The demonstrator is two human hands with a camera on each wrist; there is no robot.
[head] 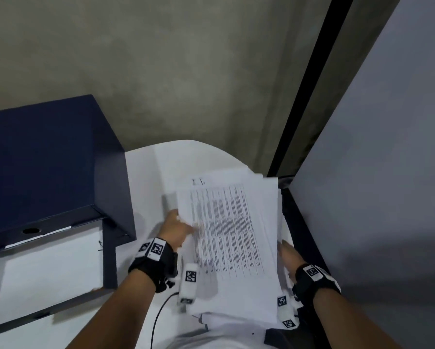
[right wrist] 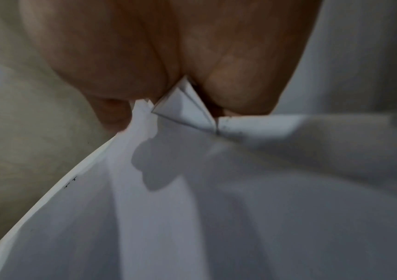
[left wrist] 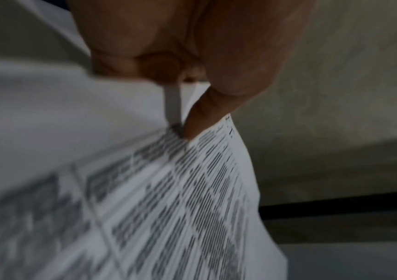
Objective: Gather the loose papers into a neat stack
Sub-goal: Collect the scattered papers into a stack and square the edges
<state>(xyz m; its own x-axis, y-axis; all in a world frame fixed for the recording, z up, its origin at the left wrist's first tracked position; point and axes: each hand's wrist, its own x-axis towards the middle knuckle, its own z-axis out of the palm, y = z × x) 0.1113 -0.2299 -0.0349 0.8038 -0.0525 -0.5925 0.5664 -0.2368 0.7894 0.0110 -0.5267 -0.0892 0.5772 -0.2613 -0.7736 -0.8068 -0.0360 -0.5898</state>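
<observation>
Now left hand (head: pixel 177 229) and right hand (head: pixel 288 255) pinch opposite edges of uneven white printed-paper sheaf (head: pixel 232 233); dark blue box file (head: pixel 47 167) just left.

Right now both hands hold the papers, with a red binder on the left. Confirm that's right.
Wrong on one count: the binder is dark blue, not red, as the head view shows. The rest stands: the left hand and right hand both hold the papers.

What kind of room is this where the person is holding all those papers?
Probably an office or a filing corner. Both hands, the left hand and the right hand, hold printed papers full of tables, a dark blue binder with sheets in it lies beside them, and everything sits on a white table.
</observation>
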